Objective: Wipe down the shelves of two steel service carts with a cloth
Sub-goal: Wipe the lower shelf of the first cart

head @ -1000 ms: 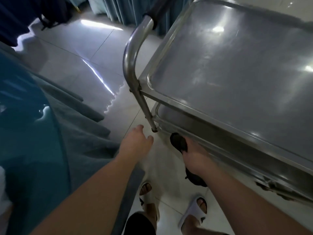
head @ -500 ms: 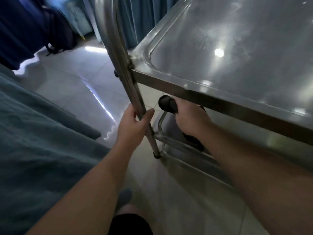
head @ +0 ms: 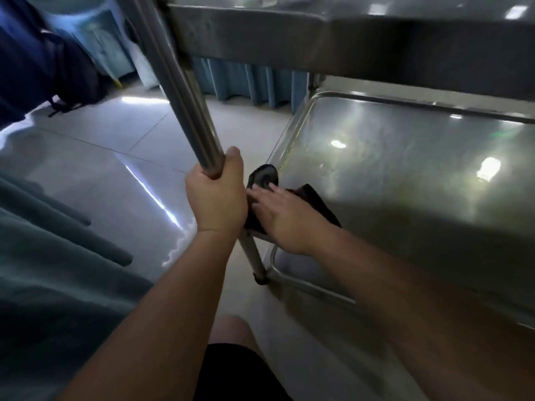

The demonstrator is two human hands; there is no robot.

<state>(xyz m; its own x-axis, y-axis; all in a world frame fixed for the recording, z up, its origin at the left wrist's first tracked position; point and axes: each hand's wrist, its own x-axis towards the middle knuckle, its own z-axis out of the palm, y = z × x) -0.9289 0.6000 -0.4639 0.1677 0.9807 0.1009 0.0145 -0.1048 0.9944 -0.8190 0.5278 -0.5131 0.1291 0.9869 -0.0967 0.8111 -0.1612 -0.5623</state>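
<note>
A steel service cart fills the right side; its lower shelf [head: 405, 175] is streaked and shiny, and the top shelf [head: 347, 33] hangs above it. My left hand [head: 217, 195] grips the cart's upright steel leg [head: 179, 91] at the near left corner. My right hand [head: 285, 218] lies with straight fingers on a dark cloth [head: 315, 201], pressing it onto the near left corner of the lower shelf. Part of the cloth is hidden under the hand.
Pale floor tiles [head: 115, 157] stretch to the left. A teal cloth drape [head: 43, 270] hangs at the near left. Blue curtains [head: 246, 85] stand behind the cart. My knee [head: 231, 331] is low in the middle.
The view has dropped below the top shelf. My left hand took hold of the cart leg. My right hand spread flat on the cloth on the lower shelf.
</note>
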